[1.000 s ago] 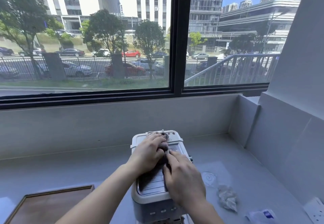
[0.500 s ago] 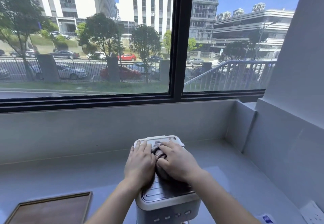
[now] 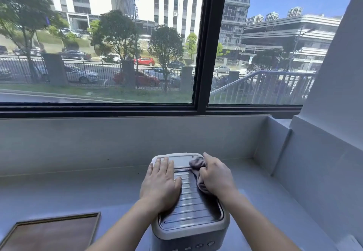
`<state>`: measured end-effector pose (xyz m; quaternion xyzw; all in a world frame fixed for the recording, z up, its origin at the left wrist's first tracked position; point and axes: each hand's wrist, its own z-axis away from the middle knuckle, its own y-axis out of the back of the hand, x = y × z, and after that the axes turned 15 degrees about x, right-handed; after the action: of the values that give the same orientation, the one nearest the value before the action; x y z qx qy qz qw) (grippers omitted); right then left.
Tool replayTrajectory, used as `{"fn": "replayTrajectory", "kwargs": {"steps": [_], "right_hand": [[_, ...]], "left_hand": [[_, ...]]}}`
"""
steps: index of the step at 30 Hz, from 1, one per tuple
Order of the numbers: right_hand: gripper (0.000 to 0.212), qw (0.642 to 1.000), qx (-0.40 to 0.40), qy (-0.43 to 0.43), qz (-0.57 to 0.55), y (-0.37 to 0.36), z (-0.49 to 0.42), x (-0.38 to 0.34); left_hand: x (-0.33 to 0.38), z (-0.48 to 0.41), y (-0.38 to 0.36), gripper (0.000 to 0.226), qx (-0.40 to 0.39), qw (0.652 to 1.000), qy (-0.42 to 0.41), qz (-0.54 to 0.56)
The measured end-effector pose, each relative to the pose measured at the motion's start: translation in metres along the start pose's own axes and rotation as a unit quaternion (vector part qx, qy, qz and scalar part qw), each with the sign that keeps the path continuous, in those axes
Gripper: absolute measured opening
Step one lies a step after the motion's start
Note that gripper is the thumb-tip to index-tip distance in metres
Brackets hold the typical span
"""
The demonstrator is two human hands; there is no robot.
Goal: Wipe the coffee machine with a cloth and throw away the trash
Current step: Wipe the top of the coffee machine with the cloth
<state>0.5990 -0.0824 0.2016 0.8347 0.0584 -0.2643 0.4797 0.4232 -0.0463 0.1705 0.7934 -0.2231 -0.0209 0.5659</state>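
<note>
Head view looks down on a coffee machine (image 3: 194, 209) standing on the grey table (image 3: 78, 188) below a window. The left hand (image 3: 161, 184) lies flat on the left side of the machine's ridged top, fingers straight, its grip wide and holding nothing; it seems to steady the machine. The right hand (image 3: 216, 178) has its grip closed round a bunched grey cloth (image 3: 197, 163), pressed on the right rear of the top, where the ridged plate meets the pale lid (image 3: 181, 159) at the back.

The step in hand looks like wiping the top. To do it well, the person would likely run the cloth along the ridges, not across them, so the grooves come clean, and lift the flat left hand off the part it covers so that side is wiped too. Spreading the cloth flatter would cover more with each pass. Firm bracing matters, since the machine could slide on the smooth table. The front with its buttons (image 3: 200, 245) appears not yet reached. No trash shows in this view. 1 wooden tray (image 3: 53, 233) lies at the lower left, well apart.
</note>
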Motion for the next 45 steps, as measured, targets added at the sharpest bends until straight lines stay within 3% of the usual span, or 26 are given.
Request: {"fn": "replayTrajectory", "kwargs": {"steps": [5,11,16,21,26,31,38,42,45], "right_hand": [[0.041,0.997,0.016,-0.056,-0.057,-0.008,-0.030,-0.002],[0.029,0.995,0.029,0.061,-0.076,-0.011,-0.007,0.016],[0.018,0.999,0.009,0.047,-0.013,-0.022,-0.048,0.001],[0.027,0.971,-0.032,0.235,-0.020,-0.034,-0.041,-0.003],[0.029,0.987,-0.066,0.142,0.041,-0.038,-0.072,-0.013],[0.029,0.971,-0.125,0.203,-0.027,-0.054,-0.067,-0.035],[0.030,0.995,-0.012,0.085,0.058,-0.035,-0.067,0.004],[0.029,0.979,0.018,0.201,0.039,-0.042,-0.044,0.000],[0.030,0.967,-0.053,0.251,0.010,-0.046,-0.056,-0.018]], "left_hand": [[0.002,0.002,0.004,0.068,-0.003,1.000,0.005,0.004],[0.002,0.002,0.003,0.069,0.004,1.000,0.006,-0.002],[0.003,0.002,0.006,0.068,-0.001,1.000,0.006,0.003],[0.003,0.003,0.005,0.069,-0.002,1.000,0.010,0.005],[0.004,0.003,0.006,0.069,0.004,1.000,0.012,0.012],[0.001,0.003,0.005,0.070,0.016,1.000,0.011,0.011],[0.003,0.003,0.004,0.068,0.021,1.000,0.011,0.019],[0.003,0.004,0.001,0.069,0.021,1.000,0.012,0.013],[0.002,0.003,0.001,0.071,0.021,1.000,0.005,0.009]]}}
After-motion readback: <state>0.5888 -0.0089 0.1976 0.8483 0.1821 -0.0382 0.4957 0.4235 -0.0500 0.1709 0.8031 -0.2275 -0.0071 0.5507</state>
